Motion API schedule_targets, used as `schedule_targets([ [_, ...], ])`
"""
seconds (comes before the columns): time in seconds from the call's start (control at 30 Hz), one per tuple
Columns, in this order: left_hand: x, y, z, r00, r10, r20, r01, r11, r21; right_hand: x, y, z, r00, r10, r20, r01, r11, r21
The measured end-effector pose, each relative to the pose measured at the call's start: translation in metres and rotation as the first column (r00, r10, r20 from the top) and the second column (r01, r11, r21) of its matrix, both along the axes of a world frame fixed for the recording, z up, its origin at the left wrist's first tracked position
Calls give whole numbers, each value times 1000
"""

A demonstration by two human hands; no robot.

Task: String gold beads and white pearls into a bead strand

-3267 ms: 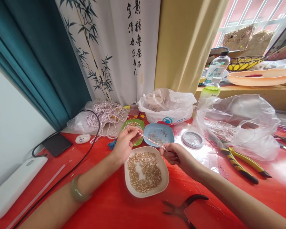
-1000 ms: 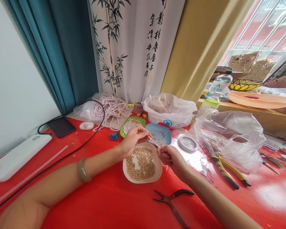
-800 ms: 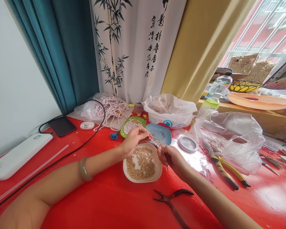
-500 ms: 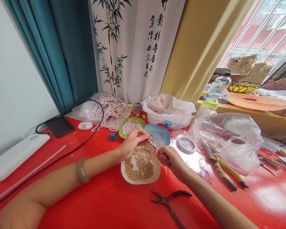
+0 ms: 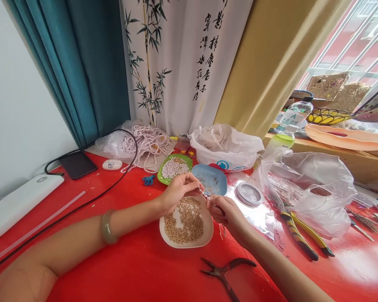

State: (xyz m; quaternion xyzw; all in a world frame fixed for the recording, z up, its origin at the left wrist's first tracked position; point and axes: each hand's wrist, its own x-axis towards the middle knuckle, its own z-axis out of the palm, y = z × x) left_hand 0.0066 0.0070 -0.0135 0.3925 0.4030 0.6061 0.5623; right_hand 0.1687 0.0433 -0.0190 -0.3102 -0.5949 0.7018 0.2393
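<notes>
My left hand point(image 5: 180, 191) pinches one end of a short beaded strand point(image 5: 204, 194) above the far rim of a white dish point(image 5: 208, 235). With its fingers closed, my right hand point(image 5: 224, 208) grips the strand's other end; a beaded tail point(image 5: 222, 230) dangles below that hand. Gold beads point(image 5: 189, 224) lie spread in the white dish under my hands. Just beyond are a blue dish point(image 5: 223, 178) with small pieces and a green dish point(image 5: 160, 175) holding pale pearl beads point(image 5: 174, 167). The strand's finer details are too small to make out.
Dark-handled pliers point(image 5: 220, 272) lie open in front, and yellow-and-black pliers point(image 5: 302, 239) rest at right beside a clear plastic bag point(image 5: 330, 180). A spool point(image 5: 248, 194), a white bag point(image 5: 227, 147) and heaped pearl strands point(image 5: 148, 142) stand behind. A black cable point(image 5: 113, 184) crosses the left side.
The view has shifted slightly, so objects at the right appear further right. Both hands keep hold of the strand, in nearly the same place over the dish.
</notes>
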Motion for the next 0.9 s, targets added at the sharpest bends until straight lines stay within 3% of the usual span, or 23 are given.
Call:
schedule_targets([
  [0.9, 9, -5, -3, 997, -80, 16, 80, 997, -21, 0, -6, 10, 996, 16, 91, -24, 995, 97],
])
